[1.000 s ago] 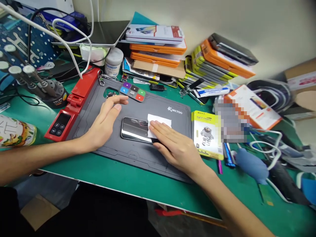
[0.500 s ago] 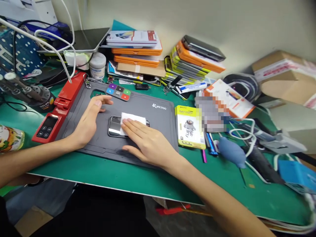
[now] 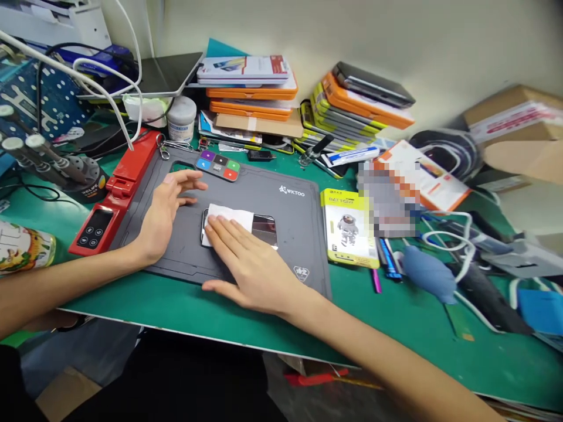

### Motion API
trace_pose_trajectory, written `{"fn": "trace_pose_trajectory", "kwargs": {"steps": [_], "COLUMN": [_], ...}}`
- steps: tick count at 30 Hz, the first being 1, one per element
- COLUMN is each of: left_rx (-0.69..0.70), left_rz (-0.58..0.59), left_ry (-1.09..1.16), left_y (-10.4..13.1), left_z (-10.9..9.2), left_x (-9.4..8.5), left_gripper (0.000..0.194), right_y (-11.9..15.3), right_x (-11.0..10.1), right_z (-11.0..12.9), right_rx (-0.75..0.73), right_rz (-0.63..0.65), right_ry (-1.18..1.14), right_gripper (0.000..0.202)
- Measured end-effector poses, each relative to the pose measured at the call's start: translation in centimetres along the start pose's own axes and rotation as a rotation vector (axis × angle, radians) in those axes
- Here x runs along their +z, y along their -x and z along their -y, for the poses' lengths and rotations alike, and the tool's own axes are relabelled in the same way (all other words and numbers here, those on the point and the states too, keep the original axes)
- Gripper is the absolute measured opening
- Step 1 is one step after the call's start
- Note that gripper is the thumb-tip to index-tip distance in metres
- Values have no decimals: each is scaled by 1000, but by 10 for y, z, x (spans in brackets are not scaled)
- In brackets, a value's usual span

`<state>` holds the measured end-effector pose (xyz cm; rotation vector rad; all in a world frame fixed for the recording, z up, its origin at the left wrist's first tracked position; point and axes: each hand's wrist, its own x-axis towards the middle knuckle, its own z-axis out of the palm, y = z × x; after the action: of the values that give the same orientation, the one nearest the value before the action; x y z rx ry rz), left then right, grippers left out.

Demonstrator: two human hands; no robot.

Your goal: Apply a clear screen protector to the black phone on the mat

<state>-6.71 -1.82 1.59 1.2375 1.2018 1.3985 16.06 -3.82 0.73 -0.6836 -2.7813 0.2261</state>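
A smartphone (image 3: 265, 229) lies flat on a dark grey work mat (image 3: 237, 193), its glossy black face up. Across the phone's left part is a white wipe (image 3: 240, 217). My right hand (image 3: 246, 258) rests on the wipe with fingers stretched out flat and the thumb apart, pressing it against the glass. To the left, my left hand (image 3: 165, 217) stands on its side on the mat, fingers loosely bent and apart with nothing in them. It is close to the phone's left end but not touching it.
Left of the mat lies a red device with buttons (image 3: 99, 228). A yellow battery package (image 3: 349, 228) and a blue air blower (image 3: 428, 275) are at the right. Orange boxes (image 3: 253, 92) are stacked behind, near a multicoloured pad (image 3: 217, 166) and a white jar (image 3: 181, 120).
My right hand has slid the wipe leftward along the phone, baring its right end. My left hand keeps nearly the same pose. The whole view has shifted slightly.
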Motion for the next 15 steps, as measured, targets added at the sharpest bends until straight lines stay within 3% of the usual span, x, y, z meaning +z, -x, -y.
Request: {"fn": "trace_pose_trajectory", "kwargs": {"steps": [5, 8, 12, 15], "left_rx": [2, 3, -13, -31], "left_rz": [3, 12, 8, 8], "left_ry": [10, 23, 42, 34], "left_y": [3, 4, 4, 4], "left_z": [1, 1, -1, -2], "left_x": [2, 4, 4, 3], "left_gripper": [56, 55, 55, 55], "right_y": [31, 19, -12, -12], "right_x": [-9, -6, 0, -3], "right_z": [-20, -30, -14, 1], "right_rx": [42, 88, 49, -21], "right_rz": [19, 27, 68, 104], "right_ry": [-4, -13, -54, -100], "right_gripper": [87, 86, 94, 92]}}
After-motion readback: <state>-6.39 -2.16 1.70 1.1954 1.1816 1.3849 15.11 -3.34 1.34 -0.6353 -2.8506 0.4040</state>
